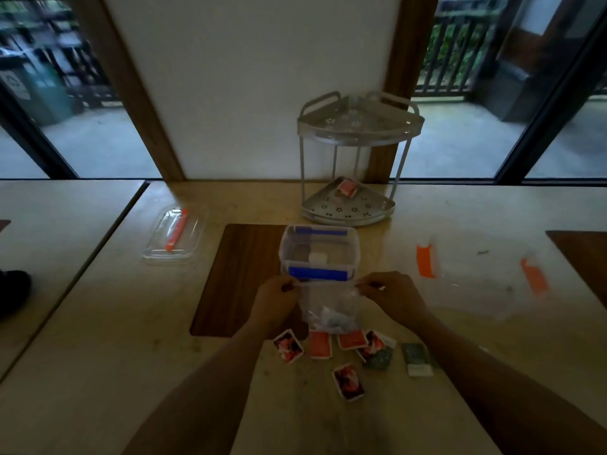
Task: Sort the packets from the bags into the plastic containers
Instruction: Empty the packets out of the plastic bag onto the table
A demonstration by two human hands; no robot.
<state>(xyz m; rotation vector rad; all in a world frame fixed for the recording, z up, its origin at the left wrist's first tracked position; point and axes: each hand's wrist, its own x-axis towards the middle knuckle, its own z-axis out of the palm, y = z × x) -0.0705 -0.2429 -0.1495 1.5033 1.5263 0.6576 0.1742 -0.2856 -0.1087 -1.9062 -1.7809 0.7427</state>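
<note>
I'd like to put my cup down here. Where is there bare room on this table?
Bare tabletop lies between the clear lid and the corner rack, and left of the dark inlay. It is crowded around the packets below both hands, and empty bags cover the right.

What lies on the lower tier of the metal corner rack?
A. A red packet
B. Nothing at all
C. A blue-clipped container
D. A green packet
A: a single red packet sits on the lower tier of the corner rack, while the blue-clipped container stands on the table in front of it.
</note>
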